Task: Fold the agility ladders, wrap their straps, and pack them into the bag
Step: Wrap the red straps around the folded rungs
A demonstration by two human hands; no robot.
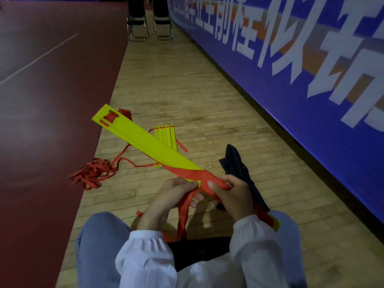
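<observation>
Person sits on wood floor (187,90). The folded ladder (145,140), a yellow rung stack, is held in the air over the lap and points far-left. The near end sits in the right hand (232,196), fingers curled round that end, thumb pressed on the red strap (184,210) wound there, probably to pin the wrap so it doesn't slip. The left hand (176,194) has curled fingers pinching the strap just beside the stack, likely keeping tension for the next turn. The free strap tail hangs from between the hands down to the lap. Step looks like strap wrapping, packing not begun.

The second ladder (166,136) lies flat on the floor beyond, partly behind the held stack. Its loose straps (93,173) are tangled on the left at the mat edge, not yet wrapped. The black bag (234,163) lies crumpled on the floor just right of the hands, within reach. Can't tell if its mouth is open.

Hidden: the number of wrap turns, the underside of the stack, and the right fingertips. A yellow-red bit by the right sleeve is unclear. The strap tail end is lost under the wrists.
</observation>
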